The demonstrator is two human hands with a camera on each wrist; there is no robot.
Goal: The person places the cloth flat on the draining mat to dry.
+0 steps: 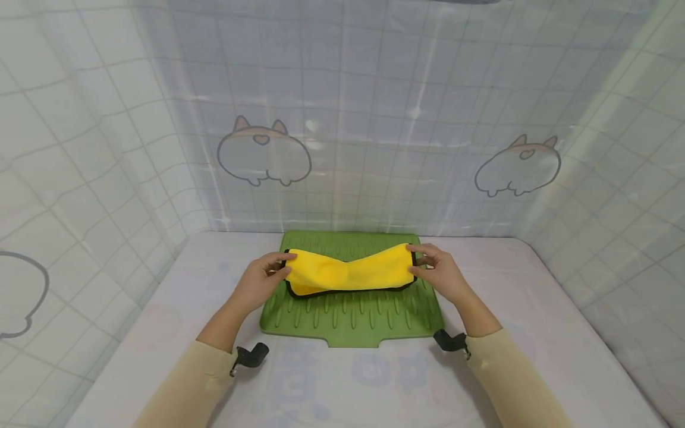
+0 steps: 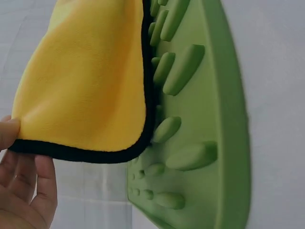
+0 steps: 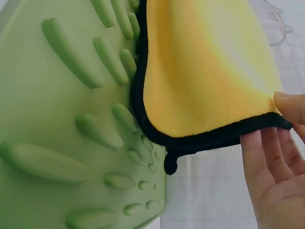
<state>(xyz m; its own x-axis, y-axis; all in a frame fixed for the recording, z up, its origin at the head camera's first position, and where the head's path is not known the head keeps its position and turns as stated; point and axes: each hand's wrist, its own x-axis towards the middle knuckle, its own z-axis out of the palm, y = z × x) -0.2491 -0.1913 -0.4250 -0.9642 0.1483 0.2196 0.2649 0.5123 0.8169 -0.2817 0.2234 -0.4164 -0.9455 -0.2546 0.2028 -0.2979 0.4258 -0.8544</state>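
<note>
A yellow cloth (image 1: 348, 274) with black edging stretches between both hands above a green ridged drying mat (image 1: 353, 339). At its left end, the left hand (image 1: 260, 280) pinches the edge between thumb and fingers. The right hand (image 1: 440, 274) pinches the opposite end the same way. Between them the cloth's upper edge sags, and its lower edge lies close to the mat's ridges. In the left wrist view the thumb presses the cloth's yellow face (image 2: 90, 90), with fingers behind the black border. A small black loop (image 3: 170, 162) hangs from a corner in the right wrist view.
The mat rests on a white table (image 1: 342, 392) with faint printing. Pale grid-patterned curtains (image 1: 374, 119) with cartoon animal drawings enclose the back and both sides. A black wrist camera (image 1: 253, 355) sticks out from the left sleeve, another black device (image 1: 449, 340) from the right.
</note>
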